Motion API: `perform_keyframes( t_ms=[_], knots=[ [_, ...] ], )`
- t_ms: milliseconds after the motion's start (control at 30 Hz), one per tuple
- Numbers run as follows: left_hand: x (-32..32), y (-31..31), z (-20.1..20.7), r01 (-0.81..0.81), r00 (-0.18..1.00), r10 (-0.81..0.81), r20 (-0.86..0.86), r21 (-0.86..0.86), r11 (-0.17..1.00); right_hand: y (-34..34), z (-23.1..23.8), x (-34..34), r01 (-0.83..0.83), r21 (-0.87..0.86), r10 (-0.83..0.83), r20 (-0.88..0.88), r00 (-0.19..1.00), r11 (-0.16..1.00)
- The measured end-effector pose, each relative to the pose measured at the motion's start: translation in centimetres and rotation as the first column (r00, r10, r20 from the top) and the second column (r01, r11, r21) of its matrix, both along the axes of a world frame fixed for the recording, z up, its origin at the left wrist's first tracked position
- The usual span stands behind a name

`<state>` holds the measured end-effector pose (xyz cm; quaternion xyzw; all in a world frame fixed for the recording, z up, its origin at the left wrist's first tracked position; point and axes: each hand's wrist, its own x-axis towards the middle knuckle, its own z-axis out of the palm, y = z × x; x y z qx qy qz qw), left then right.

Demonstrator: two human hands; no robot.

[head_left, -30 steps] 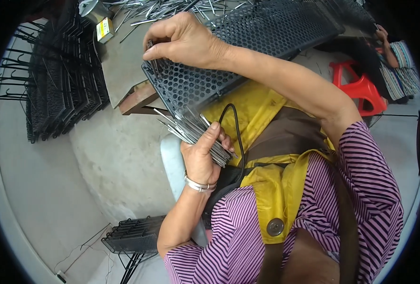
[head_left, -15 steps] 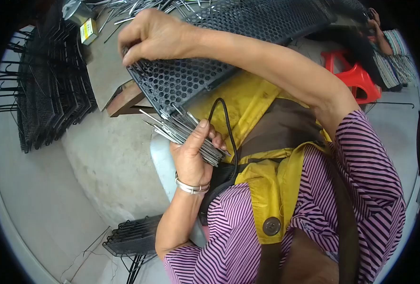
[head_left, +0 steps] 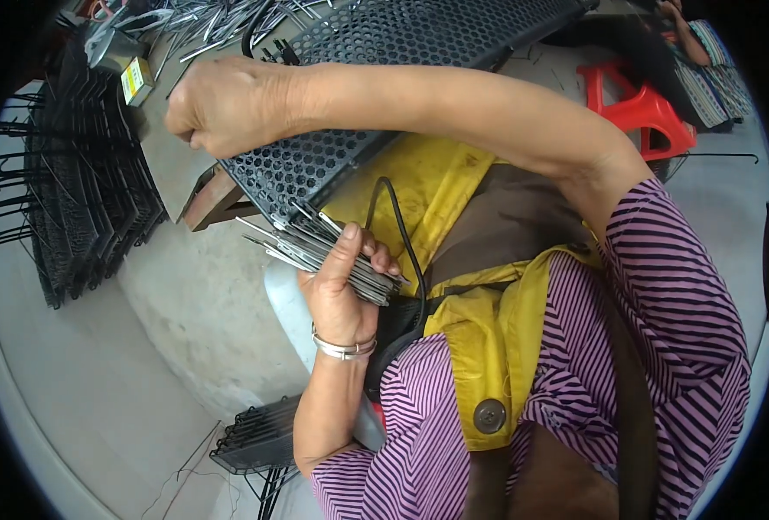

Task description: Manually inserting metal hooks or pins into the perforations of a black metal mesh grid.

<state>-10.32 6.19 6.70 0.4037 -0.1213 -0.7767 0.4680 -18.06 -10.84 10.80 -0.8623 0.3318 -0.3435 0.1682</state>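
Observation:
My left hand (head_left: 341, 286) is wrapped around a bundle of thin grey metal rods (head_left: 302, 238), some with small holes at their flattened ends. The bundle sits by the near corner of a black perforated panel (head_left: 289, 165), slanting up and left. My right arm reaches across the panel, and my right hand (head_left: 224, 104) is closed over its left end. The curled fingers face away, so whatever they grip is hidden. A black cable (head_left: 402, 217) loops up beside the left hand, over my yellow apron (head_left: 488, 347).
More loose metal rods (head_left: 220, 26) lie heaped on the table beyond, near a small yellow-and-white box (head_left: 136, 81). Black racks with hooks (head_left: 90, 191) stand stacked at left; another dark stack (head_left: 254, 433) is lower left. A red stool (head_left: 636, 113) and another person (head_left: 705, 69) are at upper right.
My right hand has moved left and slightly down, past the panel's left end. My left hand keeps hold of the rods. The whole view has shifted a little.

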Motion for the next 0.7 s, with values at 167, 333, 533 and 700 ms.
perform_keyframes(
  t_ms=[167,333,533,700],
  knots=[
    [0.0,-0.2,-0.1,-0.006,1.000,0.006,0.016,-0.004,1.000,0.8,-1.7,-1.4,0.078,-0.221,-0.080,0.004,0.997,0.972],
    [0.1,-0.2,-0.9,-0.007,1.000,0.007,0.015,-0.017,1.000,1.0,-1.9,-2.4,0.153,-0.295,-0.143,0.058,0.988,0.943],
    [0.1,-0.4,-0.9,-0.007,1.000,0.007,0.018,-0.019,1.000,-1.1,-0.5,-1.2,-0.069,-0.175,0.013,-0.300,0.954,0.982],
    [0.1,-0.5,-0.9,0.000,1.000,0.000,0.016,-0.004,1.000,-0.9,-0.2,-0.5,-0.076,-0.114,0.022,-0.411,0.911,0.991]
  ],
)
